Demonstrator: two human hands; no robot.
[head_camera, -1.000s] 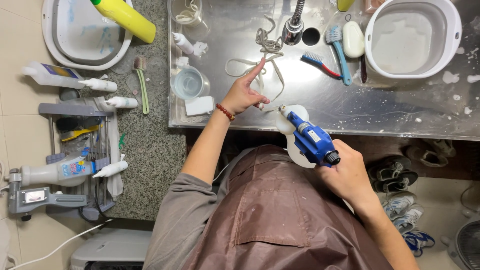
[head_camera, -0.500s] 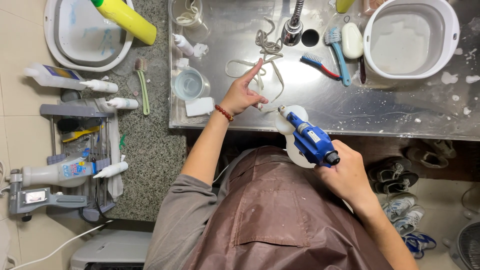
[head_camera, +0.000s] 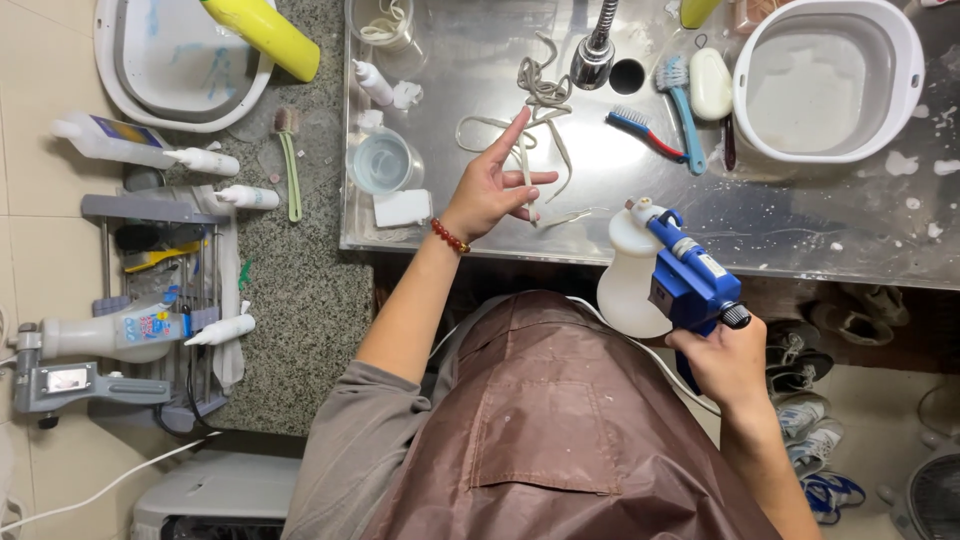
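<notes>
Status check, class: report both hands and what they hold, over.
Left hand open, fingers in the laces. Right hand grips blue sprayer. Nothing in the way.

A wet stainless-steel sink surface (head_camera: 800, 225) is gleaming under bright light beside a speckled granite counter (head_camera: 310, 290), beige floor tiles (head_camera: 40, 230) showing alongside.
</notes>
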